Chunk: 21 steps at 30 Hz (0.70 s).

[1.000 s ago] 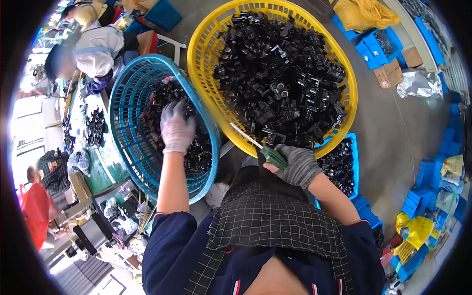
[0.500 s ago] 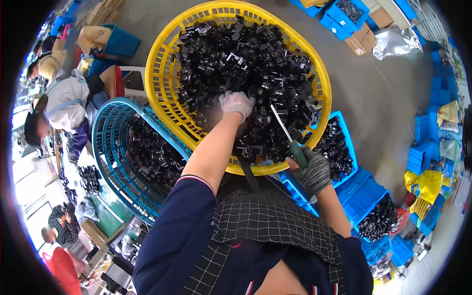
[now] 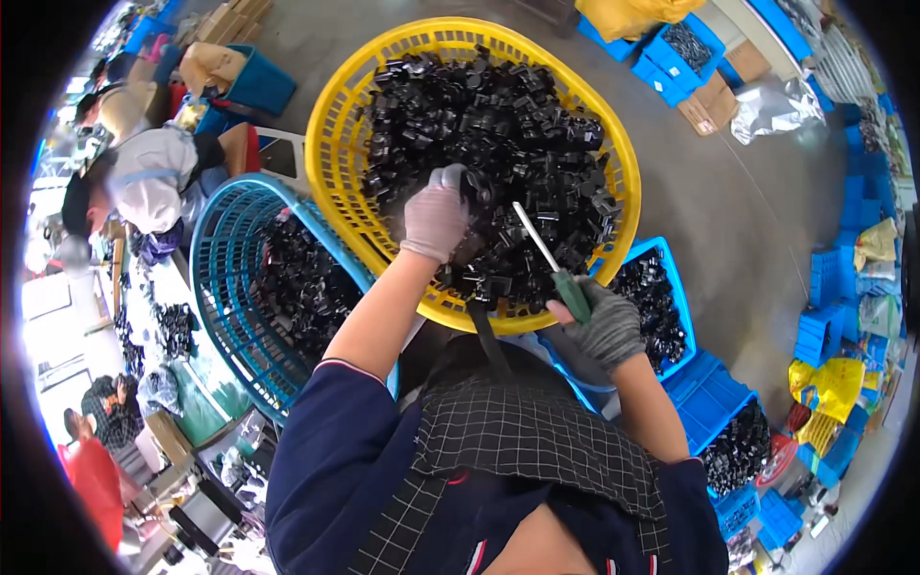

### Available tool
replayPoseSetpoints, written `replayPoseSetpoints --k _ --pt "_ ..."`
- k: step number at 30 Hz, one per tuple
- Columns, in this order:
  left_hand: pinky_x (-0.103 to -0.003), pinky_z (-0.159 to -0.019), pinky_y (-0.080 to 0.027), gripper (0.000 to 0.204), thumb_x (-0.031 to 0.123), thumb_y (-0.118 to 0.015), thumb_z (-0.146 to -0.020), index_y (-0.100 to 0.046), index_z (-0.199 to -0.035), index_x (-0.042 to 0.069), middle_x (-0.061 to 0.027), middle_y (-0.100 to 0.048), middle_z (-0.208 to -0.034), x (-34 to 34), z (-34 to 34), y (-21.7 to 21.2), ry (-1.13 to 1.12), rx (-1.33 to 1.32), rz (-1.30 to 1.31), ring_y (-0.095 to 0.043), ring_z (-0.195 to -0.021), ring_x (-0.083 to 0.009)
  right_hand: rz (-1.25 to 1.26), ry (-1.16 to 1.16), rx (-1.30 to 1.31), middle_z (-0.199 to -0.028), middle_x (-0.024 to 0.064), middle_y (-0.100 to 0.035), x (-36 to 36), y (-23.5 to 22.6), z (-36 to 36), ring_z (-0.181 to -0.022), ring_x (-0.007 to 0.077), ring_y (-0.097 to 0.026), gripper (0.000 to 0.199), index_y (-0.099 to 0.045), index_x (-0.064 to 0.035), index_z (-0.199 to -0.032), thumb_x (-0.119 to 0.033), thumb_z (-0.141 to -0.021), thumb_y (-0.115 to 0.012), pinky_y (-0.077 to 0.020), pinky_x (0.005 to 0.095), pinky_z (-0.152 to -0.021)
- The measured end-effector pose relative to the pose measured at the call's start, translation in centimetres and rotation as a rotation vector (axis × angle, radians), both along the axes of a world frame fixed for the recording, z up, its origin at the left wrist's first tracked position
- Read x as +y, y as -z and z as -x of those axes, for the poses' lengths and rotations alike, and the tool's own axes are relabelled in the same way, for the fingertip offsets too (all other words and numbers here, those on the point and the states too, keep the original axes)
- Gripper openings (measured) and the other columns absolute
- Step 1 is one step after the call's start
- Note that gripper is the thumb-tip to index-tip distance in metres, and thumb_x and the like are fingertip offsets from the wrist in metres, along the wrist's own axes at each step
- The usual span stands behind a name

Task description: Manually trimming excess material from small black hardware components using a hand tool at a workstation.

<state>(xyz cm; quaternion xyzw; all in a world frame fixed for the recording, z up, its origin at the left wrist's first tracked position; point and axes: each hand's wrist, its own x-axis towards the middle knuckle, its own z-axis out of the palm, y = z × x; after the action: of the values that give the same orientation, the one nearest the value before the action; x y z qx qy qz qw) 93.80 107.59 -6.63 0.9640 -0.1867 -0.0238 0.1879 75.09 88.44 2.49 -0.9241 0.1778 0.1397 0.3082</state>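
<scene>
A yellow plastic basket (image 3: 628,206) full of small black plastic parts (image 3: 498,125) stands in front of me. My left hand (image 3: 436,218), in a pale thin glove, is over the left part of the heap. Its fingers are curled round a black plastic part (image 3: 476,188), partly hidden and blurred against the pile. In a grey knitted glove, my right hand (image 3: 606,328) grips a screwdriver (image 3: 571,295) by its green handle at the basket's near right rim. The bright metal shaft points up and left over the parts, apart from my left hand.
A blue-green basket (image 3: 216,297) of similar parts stands at left, touching the yellow one. Beside my right arm are a blue crate (image 3: 682,297) with parts and another blue crate (image 3: 704,383). A seated person (image 3: 153,182) is at far left. Cardboard and foil (image 3: 776,113) lie far right.
My left hand has lifted a little from the heap and shifted left, with a black part now in its fingers. My right hand keeps the screwdriver nearly in place. The view has shifted slightly.
</scene>
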Motion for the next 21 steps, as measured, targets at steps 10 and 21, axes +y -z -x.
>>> replayPoseSetpoints --k 10,21 --pt "-0.04 -0.07 -0.052 0.045 0.009 -0.061 -0.073 -0.052 -0.117 0.012 -0.0094 -0.063 -0.104 5.4 6.1 -6.4 -0.067 -0.233 -0.181 -0.064 -0.084 -0.0292 0.205 -0.475 0.183 -0.079 0.0159 -0.067 4.0 -2.6 -3.1 -0.076 0.0347 -0.066 0.063 -0.063 -0.0118 -0.104 -0.069 -0.079 -0.052 -0.0517 0.0444 -0.068" --pt "-0.041 -0.082 -0.051 0.034 0.02 -0.058 -0.083 -0.058 -0.116 0.014 -0.0115 -0.065 -0.105 18.6 9.9 -6.5 -0.58 0.053 -0.498 -0.063 -0.095 -0.0303 -0.015 -0.666 0.187 -0.082 0.0177 -0.067 6.1 -0.8 -4.8 -0.078 0.0355 -0.066 0.065 -0.063 -0.0099 -0.106 -0.068 -0.078 -0.054 -0.0512 0.0454 -0.071"
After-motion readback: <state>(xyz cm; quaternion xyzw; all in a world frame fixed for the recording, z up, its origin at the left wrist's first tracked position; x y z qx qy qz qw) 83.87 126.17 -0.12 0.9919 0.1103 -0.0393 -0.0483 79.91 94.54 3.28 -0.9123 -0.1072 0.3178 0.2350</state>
